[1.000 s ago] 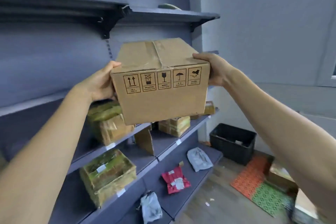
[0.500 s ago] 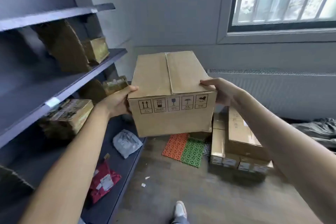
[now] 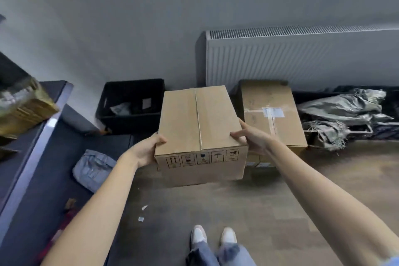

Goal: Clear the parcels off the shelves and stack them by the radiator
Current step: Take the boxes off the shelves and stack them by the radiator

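While the thumbs lie flat on the top of the cardboard box [image 3: 200, 134], the other fingers of both hands go down its side walls, so the left hand [image 3: 145, 151] grasps the left wall and the right hand [image 3: 253, 140] grasps the right wall. The box is plain brown corrugated card, rectangular, with a taped seam along the middle of the lid and a row of black handling symbols printed on the near face, just below the thumbs. It is held between the hands above the floor [image 3: 269, 205], which is a dull brown surface with a few small paper scraps.

Just beyond the right fingers a second, flatter carton [image 3: 272, 114] lies on the floor, crossed with clear and white tape. Behind it stands the radiator [image 3: 302, 58], white, with fine vertical ribs and a grille on top. To the right of that carton there is a heap of crumpled grey plastic bags [image 3: 343, 114].

Beyond the left fingers a black plastic crate [image 3: 131, 119] stands by the wall. Left of the left hand, a soft grey mailer bag [image 3: 95, 168] lies on the dark lower shelf [image 3: 32, 190], and a parcel wrapped in yellowish tape [image 3: 23, 106], blurred, sits on the higher board.
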Available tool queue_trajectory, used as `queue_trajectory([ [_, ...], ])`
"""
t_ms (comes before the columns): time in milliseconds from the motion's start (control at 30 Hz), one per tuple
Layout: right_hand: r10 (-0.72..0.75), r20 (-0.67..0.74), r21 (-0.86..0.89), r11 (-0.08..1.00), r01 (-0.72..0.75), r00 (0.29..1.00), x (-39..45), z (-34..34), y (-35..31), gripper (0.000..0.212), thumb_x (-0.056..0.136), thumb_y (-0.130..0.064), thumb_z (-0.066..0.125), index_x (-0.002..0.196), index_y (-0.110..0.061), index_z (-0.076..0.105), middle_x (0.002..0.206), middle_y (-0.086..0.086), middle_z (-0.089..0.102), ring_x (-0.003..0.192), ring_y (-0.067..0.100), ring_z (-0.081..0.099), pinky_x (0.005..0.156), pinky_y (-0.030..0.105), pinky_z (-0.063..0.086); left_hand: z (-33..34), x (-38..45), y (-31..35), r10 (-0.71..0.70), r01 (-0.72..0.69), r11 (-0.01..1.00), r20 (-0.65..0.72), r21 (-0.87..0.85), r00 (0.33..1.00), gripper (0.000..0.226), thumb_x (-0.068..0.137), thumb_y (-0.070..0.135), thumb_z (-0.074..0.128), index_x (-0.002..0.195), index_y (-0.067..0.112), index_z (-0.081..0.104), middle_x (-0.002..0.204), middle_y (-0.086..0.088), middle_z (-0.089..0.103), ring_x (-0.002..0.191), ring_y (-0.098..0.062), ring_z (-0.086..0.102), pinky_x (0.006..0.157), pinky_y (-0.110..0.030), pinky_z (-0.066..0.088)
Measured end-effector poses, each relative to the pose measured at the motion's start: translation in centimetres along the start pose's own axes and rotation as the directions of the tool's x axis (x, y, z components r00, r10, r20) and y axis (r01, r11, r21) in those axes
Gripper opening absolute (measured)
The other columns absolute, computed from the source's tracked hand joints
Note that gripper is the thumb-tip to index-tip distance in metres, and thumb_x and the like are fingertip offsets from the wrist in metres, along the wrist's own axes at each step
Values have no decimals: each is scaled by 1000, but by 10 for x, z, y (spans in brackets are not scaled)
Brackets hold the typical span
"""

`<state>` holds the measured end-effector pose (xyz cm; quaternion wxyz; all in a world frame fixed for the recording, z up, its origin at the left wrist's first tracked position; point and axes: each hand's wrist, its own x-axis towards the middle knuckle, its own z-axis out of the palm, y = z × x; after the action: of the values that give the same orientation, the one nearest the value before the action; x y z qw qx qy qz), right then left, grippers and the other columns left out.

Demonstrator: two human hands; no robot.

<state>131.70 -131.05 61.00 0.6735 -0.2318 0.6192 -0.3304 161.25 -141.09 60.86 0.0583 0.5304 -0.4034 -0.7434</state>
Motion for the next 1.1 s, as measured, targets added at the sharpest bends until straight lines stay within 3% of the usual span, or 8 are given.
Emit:
queue_trajectory([
  [200,152,-4,-116,982,-152,988,123,-43,30,72,89,-6,55,135,-52,24,126,-5,46,112,24,48,97,48,44,-12,133,-28,-190,177,977,-109,-120,976,41,88,-5,37,121,19,45,88,-5,57,76,-17,52,68,-32,45],
  [333,146,-25,-237,960,-148,989,246,-64,103,89,84,4,56,151,-30,7,149,1,33,131,22,38,109,36,31,-25,250,-106,-358,339,932,-165,-131,919,56,89,-11,32,123,32,41,101,-6,57,92,-24,50,86,-49,41],
  [467,235,-92,-243,937,-251,968,352,-90,186,88,84,8,52,151,-25,4,151,4,30,126,22,41,98,29,41,-29,361,-182,-463,442,882,-136,-162,876,66,88,-14,30,122,43,35,111,5,59,96,-21,55,76,-54,46],
  [567,274,-146,-192,935,-299,951,410,-114,240,90,83,9,50,149,-31,4,144,5,37,103,23,53,76,27,50,-36,440,-227,-471,456,876,-69,-159,880,70,87,-13,30,119,48,39,115,12,58,101,-19,54,69,-51,51],
  [700,234,-132,-34,970,-240,963,461,-109,284,91,81,12,56,148,-30,11,143,-10,32,124,10,36,106,30,35,-60,513,-250,-517,501,855,-150,-134,843,66,86,-9,24,123,44,36,110,6,55,92,-20,53,76,-48,43],
  [833,237,-230,-3,970,-244,944,485,-101,303,89,80,15,50,149,-25,11,128,-13,32,121,8,33,106,28,32,-80,547,-246,-498,497,867,-135,-44,857,70,87,-9,25,123,51,34,108,18,55,94,-15,52,78,-50,45],
  [1000,253,-350,19,965,-263,902,484,-102,319,87,77,23,38,149,-17,12,152,-1,24,136,12,27,116,33,25,-68,573,-247,-474,480,875,-86,68,876,82,87,-14,26,138,50,21,121,21,44,109,-17,45,78,-48,45],
  [1100,202,-329,-76,968,-239,923,504,-99,318,84,76,25,28,149,-11,8,157,7,17,144,15,18,109,15,22,-44,590,-262,-416,433,893,-147,118,897,81,87,-10,29,144,44,14,129,16,40,115,-17,42,86,-49,44],
])
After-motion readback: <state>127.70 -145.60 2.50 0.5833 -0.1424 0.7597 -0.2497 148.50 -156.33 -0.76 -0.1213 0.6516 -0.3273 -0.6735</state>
